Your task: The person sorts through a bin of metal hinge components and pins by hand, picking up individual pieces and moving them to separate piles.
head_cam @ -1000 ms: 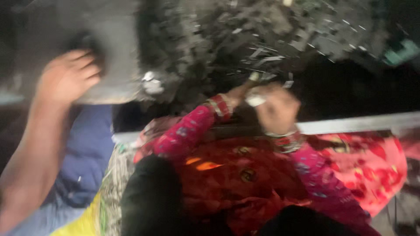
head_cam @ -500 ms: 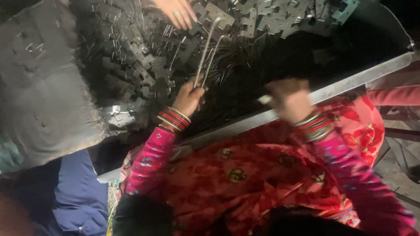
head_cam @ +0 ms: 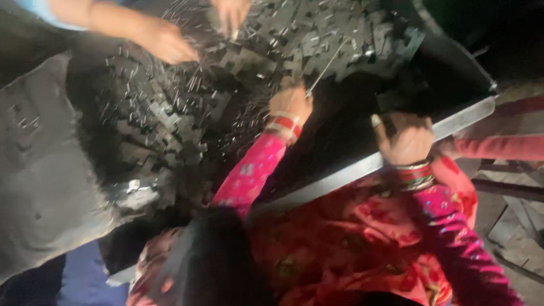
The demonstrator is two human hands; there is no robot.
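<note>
My left hand [head_cam: 291,103], in a pink sleeve with red bangles, is closed on a thin metal rod [head_cam: 327,67] that points up and to the right over a heap of small dark metal pieces [head_cam: 170,122]. My right hand [head_cam: 406,140], also bangled, is curled with the thumb up and rests at the shiny metal rim [head_cam: 345,175] of the tray that holds the heap. I see nothing in it. Red patterned clothing [head_cam: 351,243] fills the foreground.
Another person's two hands [head_cam: 164,41] [head_cam: 229,14] reach into the heap from the top. A grey cloth or sack [head_cam: 39,170] covers the left side. A second pink sleeve [head_cam: 498,147] enters from the right. Blue fabric [head_cam: 79,272] shows at the bottom left.
My left hand has shifted up and to the right, still holding the rod. My right hand stays at the rim. A second hand of the other person has come into view at the top.
</note>
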